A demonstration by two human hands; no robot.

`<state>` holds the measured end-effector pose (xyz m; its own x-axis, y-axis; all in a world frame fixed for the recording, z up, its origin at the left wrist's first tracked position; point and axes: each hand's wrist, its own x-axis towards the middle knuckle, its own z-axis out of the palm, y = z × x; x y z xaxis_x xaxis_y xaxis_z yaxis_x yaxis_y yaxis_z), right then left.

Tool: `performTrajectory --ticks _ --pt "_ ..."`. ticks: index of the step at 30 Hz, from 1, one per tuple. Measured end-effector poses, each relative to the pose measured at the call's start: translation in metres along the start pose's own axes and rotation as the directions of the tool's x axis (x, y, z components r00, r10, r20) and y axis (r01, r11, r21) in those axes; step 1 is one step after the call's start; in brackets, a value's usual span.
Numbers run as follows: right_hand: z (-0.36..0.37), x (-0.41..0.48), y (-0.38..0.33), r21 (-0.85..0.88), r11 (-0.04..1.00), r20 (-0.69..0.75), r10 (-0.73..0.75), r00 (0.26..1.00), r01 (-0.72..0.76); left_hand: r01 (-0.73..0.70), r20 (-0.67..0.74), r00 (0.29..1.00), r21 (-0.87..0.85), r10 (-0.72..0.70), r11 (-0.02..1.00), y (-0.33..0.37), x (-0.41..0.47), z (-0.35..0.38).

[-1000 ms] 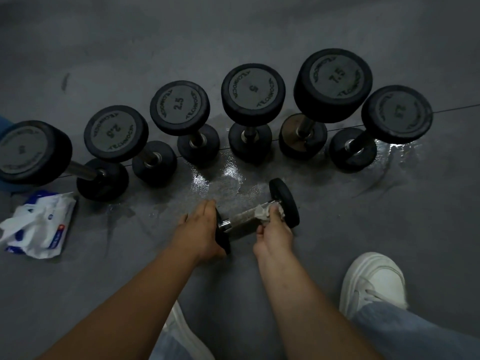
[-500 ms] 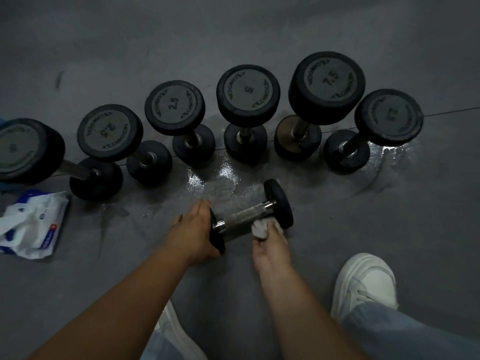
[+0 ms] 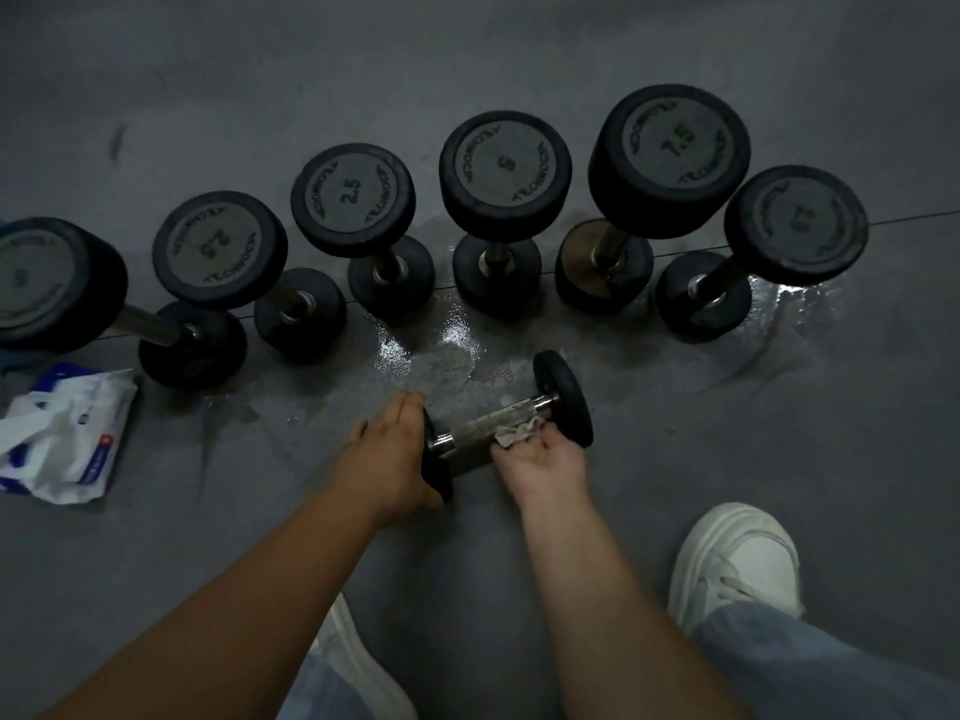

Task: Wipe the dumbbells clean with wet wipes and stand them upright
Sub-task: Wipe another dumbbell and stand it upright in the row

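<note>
Grey floor (image 3: pixel 779 459), wet and shiny in the middle, carries a small dumbbell (image 3: pixel 511 415) lying on its side between both hands, the left hand (image 3: pixel 387 454) gripping its near black end, the right hand (image 3: pixel 545 459) pinching a crumpled wet wipe (image 3: pixel 517 433) against the metal handle, before a row of upright dumbbells (image 3: pixel 504 168).

Dim, underexposed, cool grey cast, soft and noisy. Hard glare on wet floor patches (image 3: pixel 453 339), strongest beside the far-right dumbbell (image 3: pixel 795 226). Wipes pack (image 3: pixel 67 433) and white shoe (image 3: pixel 737 558) stand out pale. Wide-angle bend tilts the row's ends outward; corners fall dark, left edge blurred
</note>
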<state>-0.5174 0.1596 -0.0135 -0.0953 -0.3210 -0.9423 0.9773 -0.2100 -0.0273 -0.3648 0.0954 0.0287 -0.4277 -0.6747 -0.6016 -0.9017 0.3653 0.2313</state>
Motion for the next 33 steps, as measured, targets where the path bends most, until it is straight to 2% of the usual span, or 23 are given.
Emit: performTrajectory --ticks 2,3,4,5,6,7,8,9,10,11,12,14,16,17,18,20,21,23,25,27,28,31,33 --pt "-0.012 -0.010 0.003 -0.095 0.993 0.019 -0.066 0.998 0.067 0.000 -0.002 1.000 0.000 0.000 1.000 0.000 0.001 -0.001" --pt "-0.016 -0.023 0.005 -0.199 0.970 0.052 -0.133 0.990 0.141 0.001 0.000 1.000 -0.002 -0.001 1.000 0.000 0.001 -0.001" --pt "-0.016 -0.039 0.008 -0.366 0.889 0.099 -0.256 0.962 0.274 0.001 0.006 1.000 -0.002 -0.001 1.000 0.000 0.001 -0.001" --pt "-0.014 -0.049 0.012 -0.560 0.688 0.234 -0.403 0.885 0.461 -0.001 0.010 1.000 0.002 0.001 1.000 0.001 0.001 -0.001" --pt "-0.011 -0.046 0.017 -0.695 0.323 0.427 -0.533 0.730 0.642 0.001 0.010 1.000 0.005 -0.001 1.000 0.000 0.001 -0.001" --pt "-0.006 -0.038 0.018 -0.701 -0.128 0.647 -0.528 0.550 0.702 0.004 0.011 1.000 0.007 -0.004 1.000 0.000 0.000 -0.002" --pt "0.001 -0.030 0.017 -0.574 -0.518 0.819 -0.388 0.423 0.634 0.008 0.012 1.000 0.004 -0.008 1.000 0.000 -0.001 -0.002" --pt "0.005 -0.022 0.013 -0.432 -0.741 0.881 -0.225 0.416 0.514 0.005 0.006 1.000 0.003 -0.005 1.000 0.001 -0.001 -0.003" --pt "0.003 -0.015 0.006 -0.326 -0.868 0.884 -0.138 0.447 0.375 0.001 0.002 1.000 0.005 -0.001 1.000 0.001 -0.001 -0.003" --pt "-0.002 -0.012 0.000 -0.240 -0.938 0.872 -0.095 0.480 0.249 0.001 0.008 1.000 0.008 -0.001 1.000 0.001 -0.001 -0.004" --pt "-0.009 -0.011 -0.001 -0.186 -0.964 0.857 -0.064 0.511 0.190 0.001 0.015 1.000 0.009 -0.002 1.000 0.001 -0.002 -0.004" --pt "-0.020 -0.017 0.005 -0.049 -0.971 0.843 0.086 0.531 0.235 0.000 0.004 1.000 0.005 0.000 1.000 0.002 -0.002 -0.003" --pt "-0.021 -0.022 0.006 0.179 -0.931 0.813 0.321 0.485 0.317 0.001 0.001 1.000 -0.006 -0.001 1.000 0.002 -0.002 -0.005" --pt "-0.016 -0.019 0.002 0.185 -0.931 0.820 0.322 0.473 0.314 -0.002 0.003 1.000 -0.003 0.002 1.000 0.002 0.000 -0.005" --pt "-0.012 -0.015 -0.002 0.086 -0.950 0.858 0.224 0.463 0.300 -0.002 0.008 1.000 0.002 0.002 1.000 0.000 0.000 -0.005" --pt "-0.011 -0.014 0.002 -0.063 -0.962 0.849 0.088 0.520 0.265 -0.003 0.013 1.000 0.003 0.003 1.000 -0.001 -0.001 -0.002" --pt "-0.013 -0.014 0.009 -0.045 -0.963 0.836 0.109 0.537 0.267 -0.008 0.008 1.000 0.001 0.008 1.000 -0.001 -0.001 -0.001" --pt "-0.013 -0.012 0.015 0.082 -0.945 0.832 0.241 0.500 0.318 -0.012 -0.007 1.000 -0.001 0.012 1.000 -0.001 0.000 0.000" --pt "-0.006 -0.010 0.006 0.054 -0.955 0.841 0.201 0.502 0.293 -0.011 0.001 1.000 0.006 0.011 1.000 -0.001 0.002 -0.002" --pt "-0.004 -0.013 -0.001 -0.015 -0.977 0.817 0.112 0.566 0.214 -0.010 0.014 1.000 0.013 0.010 1.000 -0.001 0.002 -0.002" --pt "-0.004 -0.016 0.001 -0.014 -0.977 0.785 0.119 0.608 0.211 -0.014 0.011 1.000 0.017 0.013 1.000 -0.001 0.002 -0.001" --pt "-0.001 -0.017 0.002 0.090 -0.965 0.782 0.221 0.583 0.246 -0.012 0.013 1.000 0.026 0.011 1.000 -0.001 0.002 0.000" --pt "0.009 -0.020 -0.007 0.135 -0.981 0.781 0.190 0.595 0.137 -0.005 0.028 1.000 0.023 0.004 1.000 -0.002 0.002 -0.003"
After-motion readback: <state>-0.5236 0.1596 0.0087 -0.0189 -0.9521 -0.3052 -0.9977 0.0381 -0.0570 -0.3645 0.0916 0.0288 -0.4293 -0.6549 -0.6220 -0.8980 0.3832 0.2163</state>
